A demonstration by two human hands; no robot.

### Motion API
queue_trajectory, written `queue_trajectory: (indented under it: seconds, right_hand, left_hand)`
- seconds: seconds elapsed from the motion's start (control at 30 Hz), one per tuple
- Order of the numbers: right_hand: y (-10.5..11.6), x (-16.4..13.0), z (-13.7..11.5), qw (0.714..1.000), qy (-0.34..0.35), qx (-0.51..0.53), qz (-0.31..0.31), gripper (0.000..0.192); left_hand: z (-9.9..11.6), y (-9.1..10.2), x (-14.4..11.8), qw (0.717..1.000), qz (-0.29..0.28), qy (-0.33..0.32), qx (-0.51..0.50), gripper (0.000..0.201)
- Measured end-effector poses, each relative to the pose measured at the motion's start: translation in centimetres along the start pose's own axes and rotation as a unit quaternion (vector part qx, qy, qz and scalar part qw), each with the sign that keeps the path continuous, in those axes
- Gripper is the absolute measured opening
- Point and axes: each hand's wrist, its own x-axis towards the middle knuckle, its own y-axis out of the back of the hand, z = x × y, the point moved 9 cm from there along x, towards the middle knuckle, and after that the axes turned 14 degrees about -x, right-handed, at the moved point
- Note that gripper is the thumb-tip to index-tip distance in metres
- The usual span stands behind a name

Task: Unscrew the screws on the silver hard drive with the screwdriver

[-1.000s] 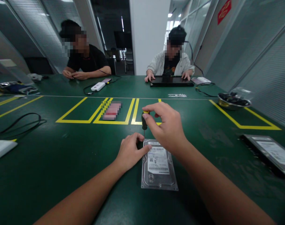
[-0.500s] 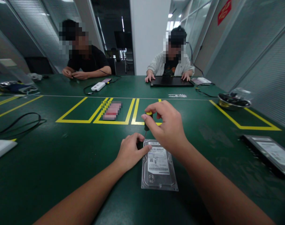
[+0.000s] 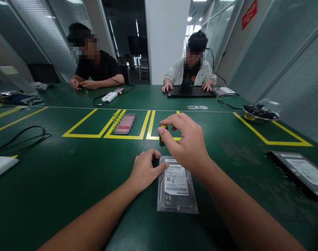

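Note:
A hard drive (image 3: 176,184) with a white label lies flat on the green table in front of me. My left hand (image 3: 146,169) grips its far left side, the thumb on the label and the fingers at the far corner. Between thumb and fingertips, my right hand (image 3: 186,139) pinches a small screwdriver (image 3: 162,140) with a dark handle and yellow top. It stands nearly upright, its thin shaft reaching down to the drive's far left corner. Where exactly the tip sits is too small to make out.
Another hard drive (image 3: 302,170) lies to the right, below a metal bowl (image 3: 259,116) of dark items. A pink, blurred phone-like item (image 3: 125,124) rests among yellow tape marks. At left are a white device (image 3: 3,165) and a black cable (image 3: 30,130). Two people sit across, one touching a black panel (image 3: 191,91).
The screwdriver's handle has shifted slightly left, with my right fingertips around it. My left hand and the hard drive have stayed in place.

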Motion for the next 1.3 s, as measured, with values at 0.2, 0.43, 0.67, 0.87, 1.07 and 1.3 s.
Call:
queue_trajectory:
  seconds: [0.2,0.43,0.67,0.87,1.07,1.3]
  right_hand:
    - [0.00,0.02,0.40,1.000,-0.005,-0.022,0.003,0.007]
    - [-0.06,0.05,0.42,1.000,-0.011,-0.015,-0.007,0.011]
    - [-0.14,-0.03,0.31,1.000,0.001,-0.011,-0.009,0.012]
    - [-0.01,-0.05,0.22,1.000,-0.003,-0.005,-0.005,0.009]
    - [-0.08,0.02,0.12,1.000,0.006,-0.022,-0.002,0.009]
    - [-0.18,-0.08,0.35,1.000,-0.012,-0.021,-0.004,0.011]
  left_hand:
    - [0.14,0.03,-0.06,1.000,-0.004,0.000,-0.002,0.027]
    - [0.09,0.04,-0.05,1.000,-0.003,0.000,-0.003,0.027]
    - [0.14,0.02,-0.05,1.000,-0.004,0.001,0.000,0.027]
    - [-0.02,0.02,-0.01,1.000,0.000,-0.001,0.000,0.027]
    - [0.06,0.05,-0.01,1.000,-0.003,0.000,0.003,0.029]
    - [0.12,0.05,-0.02,1.000,-0.002,-0.003,-0.007,0.027]
